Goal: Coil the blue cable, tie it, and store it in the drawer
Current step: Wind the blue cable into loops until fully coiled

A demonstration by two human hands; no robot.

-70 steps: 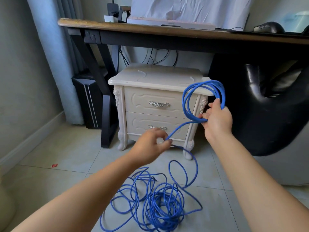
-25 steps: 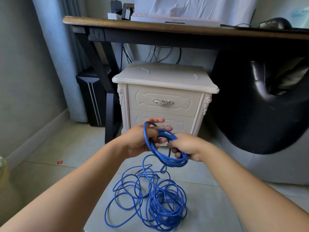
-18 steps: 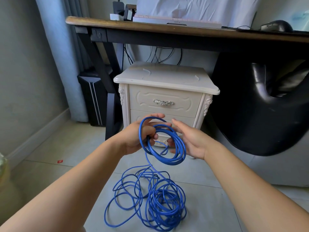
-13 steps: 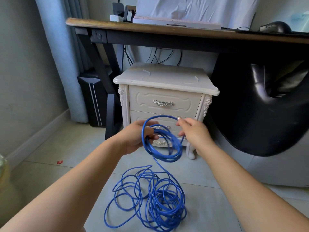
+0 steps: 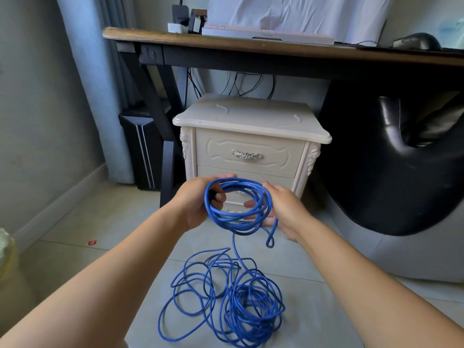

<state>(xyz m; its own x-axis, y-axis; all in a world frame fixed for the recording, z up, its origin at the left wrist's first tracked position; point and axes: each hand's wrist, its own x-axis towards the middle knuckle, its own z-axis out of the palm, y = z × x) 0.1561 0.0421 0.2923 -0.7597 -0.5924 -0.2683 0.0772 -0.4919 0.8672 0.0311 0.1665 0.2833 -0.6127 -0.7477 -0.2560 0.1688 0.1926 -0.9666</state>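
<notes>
Blue cable (image 5: 236,212), likely light and springy, best gripped across all turns: coil clasped in curled fingers of left hand (image 5: 198,204), extended fingers of right hand (image 5: 286,209) beneath, remainder loose on floor (image 5: 100,222).

A home study: desk (image 5: 251,47), keyboard (image 5: 267,35), mouse (image 5: 416,41), ornate nightstand (image 5: 251,144).

Left hand (image 5: 198,204): forearm extended, fingers curled round blue cable (image 5: 238,228).
Right hand (image 5: 285,212): forearm extended, fingers apparently straight, supporting same cable.
</notes>
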